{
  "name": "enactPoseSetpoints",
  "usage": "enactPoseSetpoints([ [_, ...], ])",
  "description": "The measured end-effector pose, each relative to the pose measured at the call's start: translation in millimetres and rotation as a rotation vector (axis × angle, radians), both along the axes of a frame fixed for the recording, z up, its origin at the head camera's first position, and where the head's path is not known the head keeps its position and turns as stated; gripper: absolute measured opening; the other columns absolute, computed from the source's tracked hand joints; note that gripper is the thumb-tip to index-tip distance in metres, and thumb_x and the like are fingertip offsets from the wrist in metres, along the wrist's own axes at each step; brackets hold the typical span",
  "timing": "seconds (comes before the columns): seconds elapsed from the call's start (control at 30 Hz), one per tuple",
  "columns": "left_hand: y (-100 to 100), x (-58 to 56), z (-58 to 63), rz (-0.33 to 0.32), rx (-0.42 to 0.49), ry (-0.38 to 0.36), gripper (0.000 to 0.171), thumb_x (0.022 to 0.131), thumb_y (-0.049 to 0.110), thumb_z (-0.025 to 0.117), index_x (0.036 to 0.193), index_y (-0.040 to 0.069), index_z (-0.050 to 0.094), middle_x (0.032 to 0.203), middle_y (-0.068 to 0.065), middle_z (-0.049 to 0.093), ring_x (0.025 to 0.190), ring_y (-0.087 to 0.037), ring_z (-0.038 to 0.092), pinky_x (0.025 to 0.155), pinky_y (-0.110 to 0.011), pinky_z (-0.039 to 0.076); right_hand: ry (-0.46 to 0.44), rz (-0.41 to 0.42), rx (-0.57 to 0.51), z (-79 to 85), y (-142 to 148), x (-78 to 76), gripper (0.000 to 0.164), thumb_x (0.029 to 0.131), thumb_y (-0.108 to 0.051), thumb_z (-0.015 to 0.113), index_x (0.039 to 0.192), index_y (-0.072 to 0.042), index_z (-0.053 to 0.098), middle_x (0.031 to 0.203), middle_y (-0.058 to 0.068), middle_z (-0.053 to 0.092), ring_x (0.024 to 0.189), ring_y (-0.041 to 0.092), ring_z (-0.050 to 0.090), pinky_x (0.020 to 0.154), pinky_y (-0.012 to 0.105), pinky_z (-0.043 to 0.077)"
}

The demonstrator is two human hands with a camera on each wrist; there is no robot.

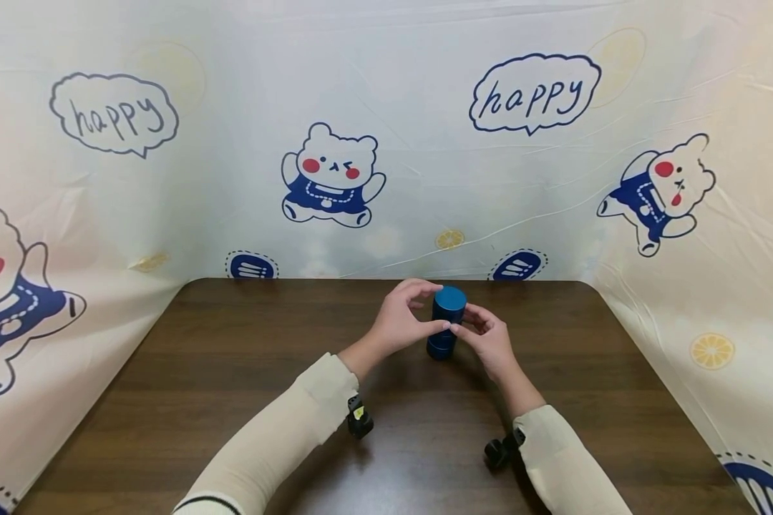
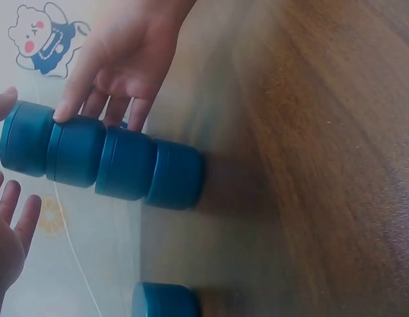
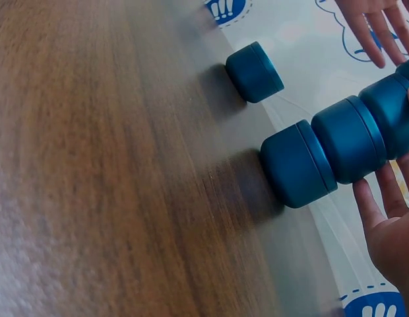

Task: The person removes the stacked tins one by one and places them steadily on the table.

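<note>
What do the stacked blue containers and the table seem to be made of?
Stacked blue containers: probably metal with a satin coating, going by their soft, even highlights, though painted plastic is possible.
Table: wood or wood-look laminate with a slight sheen, judging by the brown grain streaks.

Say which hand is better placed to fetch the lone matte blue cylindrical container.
Probably the left hand: the lone container stands on its side of the blue cylindrical stack; the right hand is opposite.

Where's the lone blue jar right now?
In the right wrist view's upper half, right of centre, the lone blue jar stands on the table, apart from the stack, on the side of the left hand.
</note>
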State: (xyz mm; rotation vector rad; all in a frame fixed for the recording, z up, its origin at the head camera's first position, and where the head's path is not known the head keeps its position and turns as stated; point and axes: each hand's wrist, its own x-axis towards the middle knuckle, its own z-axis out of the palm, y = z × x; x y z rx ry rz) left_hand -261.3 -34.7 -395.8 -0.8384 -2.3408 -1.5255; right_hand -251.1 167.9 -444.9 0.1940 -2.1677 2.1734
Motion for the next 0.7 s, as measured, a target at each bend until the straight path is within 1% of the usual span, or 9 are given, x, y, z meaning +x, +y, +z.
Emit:
enactPoseSetpoints([
  [0.13, 5, -3.4, 3.0, -0.005, -0.042, 0.001, 0.056, 0.076, 0.021, 0.086, 0.126, 0.009, 0.064, 0.124, -0.005, 0.058, 0.111, -0.025, 0.058, 0.09, -0.038, 0.054, 0.014, 0.006, 0.019, 11.7, -2, 8.2, 0.045, 0.089, -0.002, 0.07, 0.13, 0.008, 0.055, 0.124, 0.017, 0.061, 0.107, 0.012, 0.058, 0.092, 0.021, 0.049],
  [0.23, 8, -5.5, 4.1, -0.021, -0.065, -0.01, 0.057, 0.076, 0.02, 0.085, 0.128, 0.009, 0.063, 0.126, -0.006, 0.057, 0.112, -0.022, 0.057, 0.09, -0.036, 0.054, 0.026, 0.013, 0.028, 13.6, -2, 9.5, 0.045, 0.089, -0.003, 0.07, 0.13, 0.008, 0.054, 0.124, 0.017, 0.061, 0.106, 0.012, 0.058, 0.092, 0.021, 0.048],
  [0.47, 14, -8.6, 0.9, -0.032, -0.071, -0.018, 0.057, 0.077, 0.019, 0.085, 0.129, 0.007, 0.062, 0.127, -0.006, 0.057, 0.111, -0.018, 0.059, 0.09, -0.029, 0.053, 0.012, 0.003, 0.001, -8.1, 4, -5.4, 0.046, 0.089, -0.004, 0.071, 0.131, 0.003, 0.056, 0.126, 0.015, 0.06, 0.11, 0.016, 0.057, 0.092, 0.022, 0.048],
  [0.6, 16, -9.2, -1.2, -0.013, -0.072, -0.026, 0.053, 0.079, 0.019, 0.084, 0.126, 0.009, 0.063, 0.127, -0.006, 0.057, 0.109, -0.018, 0.06, 0.09, -0.026, 0.052, 0.022, -0.003, 0.007, -12.5, 4, -7.5, 0.046, 0.088, -0.009, 0.073, 0.13, 0.002, 0.057, 0.125, 0.014, 0.061, 0.112, 0.019, 0.057, 0.093, 0.024, 0.049],
  [0.7, 16, -9.6, -2.2, -0.001, -0.063, -0.029, 0.05, 0.079, 0.018, 0.083, 0.124, 0.009, 0.064, 0.126, -0.006, 0.057, 0.109, -0.018, 0.06, 0.09, -0.026, 0.052, 0.031, -0.007, 0.006, -12.8, 4, -7.3, 0.046, 0.088, -0.01, 0.074, 0.129, 0.002, 0.058, 0.125, 0.015, 0.061, 0.112, 0.02, 0.057, 0.093, 0.024, 0.049],
])
